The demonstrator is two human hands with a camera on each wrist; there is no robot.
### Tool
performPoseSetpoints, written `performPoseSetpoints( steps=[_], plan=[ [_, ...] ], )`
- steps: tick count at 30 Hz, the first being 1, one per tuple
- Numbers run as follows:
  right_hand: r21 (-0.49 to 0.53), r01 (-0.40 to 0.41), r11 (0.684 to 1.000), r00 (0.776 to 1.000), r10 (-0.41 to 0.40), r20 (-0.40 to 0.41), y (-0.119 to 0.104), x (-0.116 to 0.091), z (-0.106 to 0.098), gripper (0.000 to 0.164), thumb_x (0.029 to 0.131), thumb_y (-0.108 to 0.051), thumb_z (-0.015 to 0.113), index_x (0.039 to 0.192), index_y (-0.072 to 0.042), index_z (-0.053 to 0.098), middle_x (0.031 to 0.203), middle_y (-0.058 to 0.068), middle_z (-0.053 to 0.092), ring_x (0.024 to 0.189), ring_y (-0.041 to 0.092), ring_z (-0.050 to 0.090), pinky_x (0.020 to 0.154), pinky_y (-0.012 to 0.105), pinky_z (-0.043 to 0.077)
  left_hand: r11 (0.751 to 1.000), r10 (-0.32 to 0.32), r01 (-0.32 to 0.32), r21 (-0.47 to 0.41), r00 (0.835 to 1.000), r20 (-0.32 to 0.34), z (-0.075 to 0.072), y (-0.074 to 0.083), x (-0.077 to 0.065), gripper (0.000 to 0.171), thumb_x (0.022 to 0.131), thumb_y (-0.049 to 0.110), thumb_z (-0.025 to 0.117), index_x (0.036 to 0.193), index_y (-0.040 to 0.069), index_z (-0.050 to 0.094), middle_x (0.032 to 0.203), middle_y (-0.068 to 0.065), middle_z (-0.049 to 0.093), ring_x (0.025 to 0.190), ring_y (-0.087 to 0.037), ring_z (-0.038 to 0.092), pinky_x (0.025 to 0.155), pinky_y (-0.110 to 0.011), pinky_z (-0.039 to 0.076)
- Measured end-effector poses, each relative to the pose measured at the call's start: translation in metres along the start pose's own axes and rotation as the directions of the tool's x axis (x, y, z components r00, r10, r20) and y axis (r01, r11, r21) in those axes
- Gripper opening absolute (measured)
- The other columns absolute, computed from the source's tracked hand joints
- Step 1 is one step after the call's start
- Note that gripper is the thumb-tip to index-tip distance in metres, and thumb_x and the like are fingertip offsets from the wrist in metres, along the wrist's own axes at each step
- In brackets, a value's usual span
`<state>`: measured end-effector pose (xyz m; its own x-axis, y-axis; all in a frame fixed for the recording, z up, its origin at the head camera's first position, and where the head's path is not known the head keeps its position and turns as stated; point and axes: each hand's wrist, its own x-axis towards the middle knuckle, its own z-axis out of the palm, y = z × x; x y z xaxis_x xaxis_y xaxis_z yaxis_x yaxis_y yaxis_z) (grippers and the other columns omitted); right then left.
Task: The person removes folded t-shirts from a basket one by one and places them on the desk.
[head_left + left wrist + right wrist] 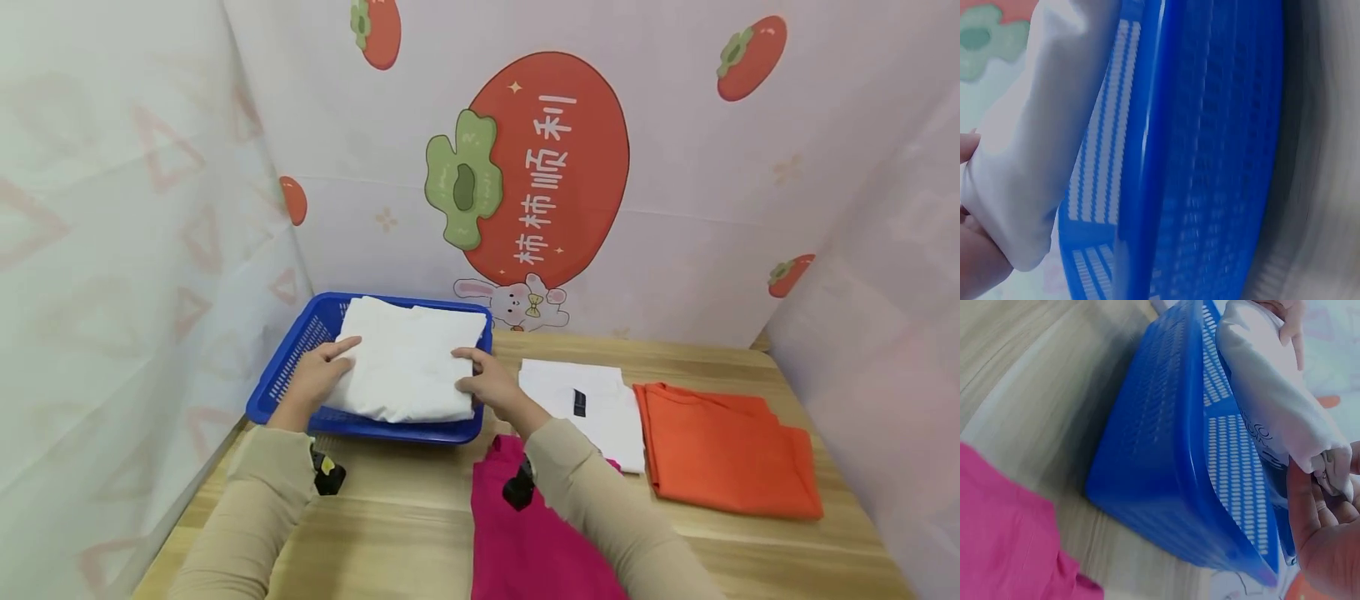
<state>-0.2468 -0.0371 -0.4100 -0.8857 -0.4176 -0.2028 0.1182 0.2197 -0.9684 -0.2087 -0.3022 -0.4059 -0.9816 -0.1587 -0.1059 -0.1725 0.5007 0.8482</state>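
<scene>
A folded white garment [408,358] lies level over the blue plastic basket [281,354], between my two hands. My left hand [313,377] grips its left edge, with thumb and index finger showing on top. At the opposite edge my right hand [491,383] pinches the cloth, and the right wrist view shows the fingers curled under the folded layers [1332,465]. Dark printing shows on the garment's underside in that view. In the left wrist view the cloth [1035,137] hangs above the basket's rim [1147,137].
Right of the basket lies a folded white shirt [600,417] with a dark label. Beside it is a folded orange garment [731,450]. A magenta garment [525,533] spreads over the wooden table [375,533] under my right forearm. A printed curtain [675,283] stands behind.
</scene>
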Motion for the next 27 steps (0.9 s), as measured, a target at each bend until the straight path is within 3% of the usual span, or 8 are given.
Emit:
performPoseSetpoints(
  steps=[5,12,15,19,22,23,25,27],
  plan=[
    [-0.007,0.009,1.000,1.000,-0.009,-0.011,0.004,-0.022,-0.022,0.049,0.077,0.004,0.056,0.122,-0.014,0.048,0.121,0.015,0.044,0.083,0.022,0.053,0.063,0.036,0.049,0.997,0.038,-0.041,-0.067,0.998,-0.045,0.021,0.015,-0.014,0.038,0.086,0.012,0.048,0.124,0.012,0.049,0.131,-0.014,0.035,0.125,-0.030,0.019,0.095,-0.048,0.023],
    [0.001,0.012,1.000,0.999,-0.012,-0.031,0.012,-0.052,-0.050,0.048,0.076,0.007,0.055,0.121,-0.011,0.050,0.120,0.017,0.044,0.087,0.023,0.054,0.063,0.036,0.048,0.981,0.128,-0.137,-0.135,0.989,-0.074,0.049,0.029,-0.036,0.037,0.083,0.009,0.053,0.119,0.009,0.053,0.121,-0.014,0.044,0.119,-0.028,0.029,0.094,-0.044,0.027],
    [-0.033,0.037,0.999,0.999,-0.037,-0.022,0.019,-0.071,-0.066,0.047,0.077,0.005,0.055,0.121,-0.010,0.049,0.114,0.017,0.046,0.087,0.024,0.052,0.061,0.033,0.047,0.971,0.159,-0.170,-0.169,0.984,-0.076,0.067,0.031,-0.045,0.035,0.081,0.008,0.056,0.116,0.008,0.056,0.117,-0.014,0.047,0.115,-0.026,0.034,0.091,-0.042,0.031],
    [-0.126,0.070,0.990,0.997,-0.073,-0.018,0.023,-0.098,-0.085,0.046,0.078,0.002,0.055,0.122,-0.009,0.048,0.088,0.009,0.045,0.065,0.016,0.043,0.055,0.025,0.040,0.957,0.177,-0.192,-0.216,0.980,-0.086,0.091,0.040,-0.059,0.034,0.078,0.005,0.058,0.112,0.006,0.059,0.108,-0.013,0.051,0.104,-0.024,0.041,0.083,-0.035,0.034],
    [-0.155,0.097,0.983,0.995,-0.098,-0.001,0.028,-0.116,-0.098,0.046,0.079,0.003,0.055,0.123,-0.005,0.045,0.064,0.001,0.030,0.052,0.010,0.025,0.051,0.021,0.034,0.949,0.195,-0.213,-0.232,0.976,-0.097,0.109,0.044,-0.069,0.033,0.077,0.003,0.059,0.110,0.007,0.061,0.102,-0.011,0.053,0.096,-0.022,0.043,0.077,-0.031,0.035],
    [-0.166,0.112,0.980,0.994,-0.113,0.003,0.030,-0.122,-0.102,0.046,0.079,0.003,0.055,0.123,-0.003,0.045,0.062,0.001,0.031,0.052,0.009,0.025,0.051,0.020,0.033,0.945,0.202,-0.220,-0.243,0.974,-0.098,0.115,0.046,-0.072,0.033,0.077,0.003,0.059,0.109,0.007,0.061,0.101,-0.011,0.053,0.094,-0.021,0.043,0.075,-0.030,0.036],
    [-0.174,0.141,0.974,0.990,-0.142,0.007,0.039,-0.131,-0.112,0.045,0.080,0.003,0.055,0.123,-0.002,0.044,0.057,-0.002,0.016,0.050,0.009,0.020,0.049,0.020,0.030,0.936,0.226,-0.243,-0.256,0.970,-0.094,0.127,0.044,-0.075,0.032,0.077,0.004,0.059,0.108,0.010,0.062,0.099,-0.008,0.053,0.090,-0.019,0.042,0.072,-0.028,0.037],
    [-0.197,0.171,0.965,0.985,-0.175,-0.003,0.050,-0.139,-0.121,0.045,0.080,0.001,0.057,0.123,-0.002,0.044,0.058,-0.001,0.017,0.052,0.009,0.020,0.048,0.021,0.028,0.926,0.244,-0.258,-0.275,0.966,-0.085,0.138,0.046,-0.081,0.032,0.077,0.004,0.060,0.108,0.010,0.063,0.098,-0.007,0.053,0.088,-0.019,0.042,0.070,-0.027,0.037]
  ],
)
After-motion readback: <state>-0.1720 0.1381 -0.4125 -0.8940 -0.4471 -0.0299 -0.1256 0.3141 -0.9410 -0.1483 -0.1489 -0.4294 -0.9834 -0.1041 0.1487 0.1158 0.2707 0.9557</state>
